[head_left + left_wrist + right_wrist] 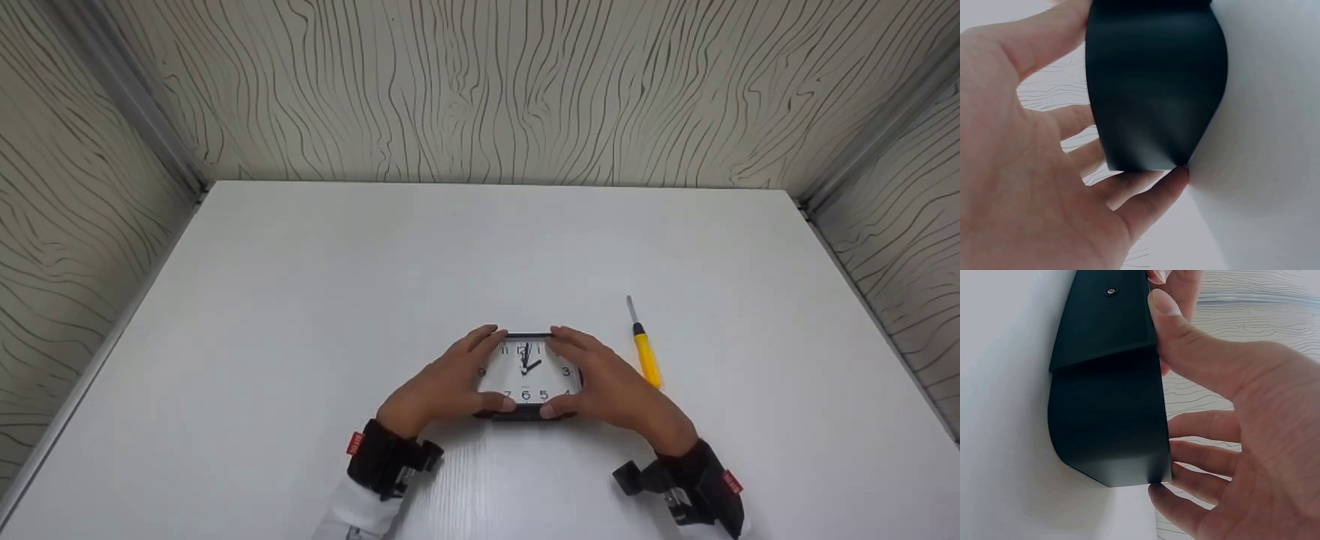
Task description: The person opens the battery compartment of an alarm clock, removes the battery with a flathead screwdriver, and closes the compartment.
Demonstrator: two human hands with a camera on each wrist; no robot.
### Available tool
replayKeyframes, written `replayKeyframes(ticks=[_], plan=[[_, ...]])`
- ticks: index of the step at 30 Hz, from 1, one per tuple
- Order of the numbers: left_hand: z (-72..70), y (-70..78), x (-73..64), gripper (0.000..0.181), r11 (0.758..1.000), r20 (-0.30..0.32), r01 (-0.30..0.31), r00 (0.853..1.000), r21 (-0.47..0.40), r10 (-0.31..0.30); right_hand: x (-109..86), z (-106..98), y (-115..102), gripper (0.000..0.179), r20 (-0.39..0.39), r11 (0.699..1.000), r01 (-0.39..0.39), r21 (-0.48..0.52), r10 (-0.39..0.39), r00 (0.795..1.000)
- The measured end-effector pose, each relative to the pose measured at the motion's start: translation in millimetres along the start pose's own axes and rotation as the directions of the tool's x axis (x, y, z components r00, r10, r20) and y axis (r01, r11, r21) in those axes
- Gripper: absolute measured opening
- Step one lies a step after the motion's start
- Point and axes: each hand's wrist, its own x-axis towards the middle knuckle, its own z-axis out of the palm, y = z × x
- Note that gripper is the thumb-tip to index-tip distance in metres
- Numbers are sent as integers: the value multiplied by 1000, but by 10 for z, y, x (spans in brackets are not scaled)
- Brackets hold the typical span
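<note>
A square clock (pixel 525 384) with a white dial and black frame lies face up on the white table near its front. Its hands point close to 2 o'clock. My left hand (pixel 442 381) grips its left side, thumb at the lower edge and fingers at the upper corner. On the opposite side, my right hand (pixel 611 381) holds it the same way, fingers overlapping the dial. The left wrist view shows the clock's smooth dark side wall (pixel 1154 84) against the table. A small screw (pixel 1111 292) shows on the black lower side in the right wrist view.
To the right of the clock lies a screwdriver (pixel 646 360) with a yellow handle, its metal tip toward the back. The white tabletop (pixel 337 262) is bounded by wood-grain patterned panels (pixel 465 90) at the back and both sides.
</note>
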Motion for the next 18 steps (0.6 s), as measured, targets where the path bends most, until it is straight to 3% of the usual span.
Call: replayKeyframes(ticks=[18], plan=[[-8,9,-11,94,1000,6,0,1000,4,0,-1,-5,9,89,-8,1000,22,7,-22,1000]])
